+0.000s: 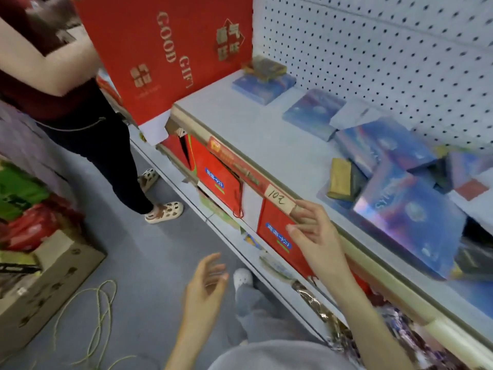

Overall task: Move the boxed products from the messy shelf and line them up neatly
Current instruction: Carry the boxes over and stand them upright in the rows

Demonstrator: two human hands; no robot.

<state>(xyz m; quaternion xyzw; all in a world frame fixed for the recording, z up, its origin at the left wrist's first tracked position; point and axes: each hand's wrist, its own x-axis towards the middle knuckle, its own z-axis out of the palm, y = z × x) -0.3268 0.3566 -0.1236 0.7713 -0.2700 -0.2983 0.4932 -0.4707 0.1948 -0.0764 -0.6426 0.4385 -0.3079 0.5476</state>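
Note:
Several flat blue boxed products lie scattered on the pale shelf [256, 134]. One blue box [264, 84] sits at the far end with a small clear box on top, another blue box [312, 109] lies mid-shelf, and a jumbled pile of blue boxes [405, 212] leans at the right with a small gold box [340, 178] beside it. My right hand [312, 231] hovers at the shelf's front rail with relaxed fingers, holding nothing. My left hand [206, 284] hangs open over the floor, below the shelf edge.
Another person [80, 108] stands at the left, holding a large red GOOD GIFT box [170, 54] by the shelf's end. Red boxes [216, 177] fill the lower shelf. A cardboard carton [48, 284] and loose cord lie on the floor. A pegboard backs the shelf.

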